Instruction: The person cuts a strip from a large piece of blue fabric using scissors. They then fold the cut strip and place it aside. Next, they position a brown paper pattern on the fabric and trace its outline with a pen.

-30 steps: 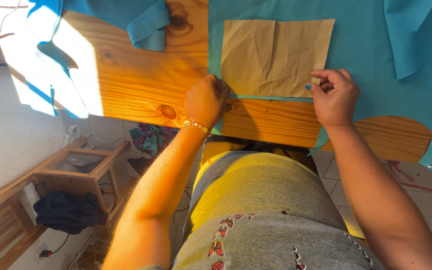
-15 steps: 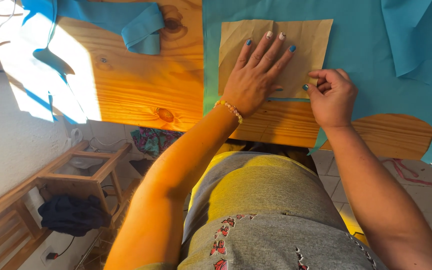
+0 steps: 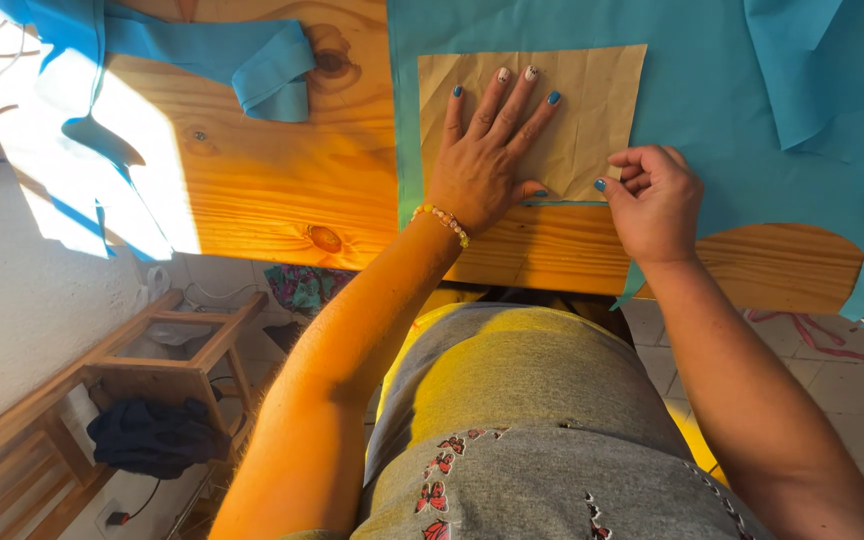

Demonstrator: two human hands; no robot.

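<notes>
The left hand (image 3: 485, 165) lies flat, palm down, with the fingers (image 3: 508, 95) spread and pointing away from the body, the thumb angled out toward the right. Its nails are painted, most of them blue and two pale. A beaded bracelet (image 3: 441, 223) circles the left wrist, and the bare left forearm runs back and down toward the body, lit warm by sunlight. The right hand (image 3: 655, 203) sits just beside the left, curled into a loose fist with the knuckles up, the fingers folded under and the thumb tip, its nail blue, pointing toward the left hand. The right forearm slants back to the lower right.
</notes>
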